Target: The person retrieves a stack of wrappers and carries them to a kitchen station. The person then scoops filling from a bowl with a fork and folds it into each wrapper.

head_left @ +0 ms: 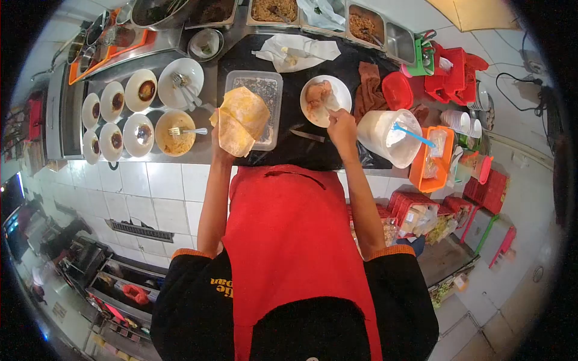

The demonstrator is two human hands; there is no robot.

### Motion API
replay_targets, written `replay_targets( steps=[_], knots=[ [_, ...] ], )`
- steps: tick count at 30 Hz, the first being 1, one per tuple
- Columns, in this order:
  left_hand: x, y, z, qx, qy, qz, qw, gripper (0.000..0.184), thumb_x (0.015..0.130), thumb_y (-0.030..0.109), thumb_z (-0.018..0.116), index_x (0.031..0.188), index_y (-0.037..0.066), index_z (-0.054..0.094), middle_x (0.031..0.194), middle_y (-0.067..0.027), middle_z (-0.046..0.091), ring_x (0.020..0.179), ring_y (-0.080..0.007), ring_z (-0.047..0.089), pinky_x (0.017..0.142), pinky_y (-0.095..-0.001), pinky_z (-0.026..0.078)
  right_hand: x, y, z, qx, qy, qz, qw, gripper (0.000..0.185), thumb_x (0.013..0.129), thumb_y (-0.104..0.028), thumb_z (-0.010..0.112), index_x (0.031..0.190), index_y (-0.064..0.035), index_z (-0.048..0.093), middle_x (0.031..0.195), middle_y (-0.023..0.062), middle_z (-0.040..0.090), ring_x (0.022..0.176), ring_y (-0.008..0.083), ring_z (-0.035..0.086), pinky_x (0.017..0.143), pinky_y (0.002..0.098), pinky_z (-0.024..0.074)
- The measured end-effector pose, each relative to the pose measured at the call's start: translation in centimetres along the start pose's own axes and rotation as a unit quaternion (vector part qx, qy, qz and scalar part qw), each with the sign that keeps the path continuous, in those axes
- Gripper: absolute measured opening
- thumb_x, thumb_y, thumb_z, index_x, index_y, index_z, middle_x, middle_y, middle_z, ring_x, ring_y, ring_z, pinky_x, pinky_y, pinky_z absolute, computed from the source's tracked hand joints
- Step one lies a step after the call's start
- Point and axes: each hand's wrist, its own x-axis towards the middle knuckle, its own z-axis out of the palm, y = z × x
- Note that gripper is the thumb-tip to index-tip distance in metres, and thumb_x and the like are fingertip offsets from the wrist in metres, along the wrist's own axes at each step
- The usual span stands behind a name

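Observation:
A stack of thin yellowish wrappers [243,120] lies over my left hand [218,141], above a clear plastic tray [269,135]; most of that hand's fingers are hidden behind the stack. My right hand [342,127] has its fingers pressed together at the lower right rim of a white bowl [343,90]. Pinkish filling [318,99] lies in the bowl, and a pale utensil part seems to reach from my fingertips into it. Between my hands, a knife [307,135] rests on the black surface.
Several sauce bowls [139,90] and an orange-toned bowl [174,147] with a fork stand at the left. At the right are a white tub [385,129] with a blue handle, an orange basket [435,171] and a brown cloth [367,90]. Metal food trays [399,45] line the back.

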Motion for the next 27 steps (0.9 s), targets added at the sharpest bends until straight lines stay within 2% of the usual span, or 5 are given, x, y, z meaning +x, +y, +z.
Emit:
replay_targets(
  steps=[6, 11, 14, 19, 27],
  knots=[
    [-0.7, -0.5, 1.4, -0.033, -0.033, -0.015, 0.999, 0.062, 0.101, 0.052, 0.035, 0.142, 0.006, 0.041, 0.138, -0.0171, 0.051, 0.123, -0.0353, 0.054, 0.101, -0.0513, 0.047, -0.2, -0.5, -0.5, -0.043, -0.041, 0.026, 0.998, 0.017, 0.084, -0.011, 0.059, 0.091, -0.0082, 0.074, 0.087, 0.0225, 0.067, 0.086, 0.0428, 0.065, 0.075, 0.0497, 0.0517],
    [-0.7, -0.9, 1.8, -0.024, 0.001, -0.009, 1.0, 0.062, 0.101, 0.051, 0.035, 0.142, 0.006, 0.04, 0.139, -0.0173, 0.05, 0.124, -0.0356, 0.053, 0.101, -0.0516, 0.046, -0.9, -1.6, -0.3, -0.045, -0.084, 0.008, 0.995, 0.015, 0.083, -0.011, 0.059, 0.087, -0.0071, 0.073, 0.085, 0.0226, 0.067, 0.084, 0.043, 0.065, 0.074, 0.0505, 0.0522],
    [-0.6, -1.0, 1.8, -0.032, -0.007, -0.011, 0.999, 0.061, 0.101, 0.05, 0.036, 0.143, 0.005, 0.04, 0.139, -0.0174, 0.05, 0.124, -0.0354, 0.053, 0.102, -0.0513, 0.046, -0.7, -1.4, 0.4, -0.041, 0.0, 0.019, 0.999, 0.015, 0.082, -0.01, 0.059, 0.086, -0.0081, 0.073, 0.086, 0.0224, 0.067, 0.083, 0.0428, 0.065, 0.073, 0.0512, 0.0521],
    [-0.3, -1.1, 1.7, -0.014, 0.019, -0.007, 1.0, 0.061, 0.101, 0.05, 0.036, 0.143, 0.006, 0.04, 0.138, -0.0174, 0.051, 0.123, -0.0352, 0.054, 0.1, -0.0516, 0.048, 0.0, -1.5, -1.3, -0.063, -0.103, -0.007, 0.993, 0.016, 0.082, -0.013, 0.058, 0.088, -0.0078, 0.073, 0.089, 0.0204, 0.068, 0.086, 0.0411, 0.066, 0.076, 0.0501, 0.0518],
    [-0.3, -1.4, 2.5, 0.011, 0.013, -0.01, 1.0, 0.061, 0.101, 0.051, 0.037, 0.142, 0.006, 0.04, 0.137, -0.0164, 0.052, 0.119, -0.0341, 0.057, 0.095, -0.0503, 0.051, 0.6, -0.2, -1.6, -0.045, -0.088, -0.022, 0.995, 0.016, 0.08, -0.008, 0.06, 0.089, -0.0066, 0.074, 0.089, 0.0188, 0.069, 0.085, 0.0395, 0.066, 0.076, 0.0477, 0.0524]
  ],
)
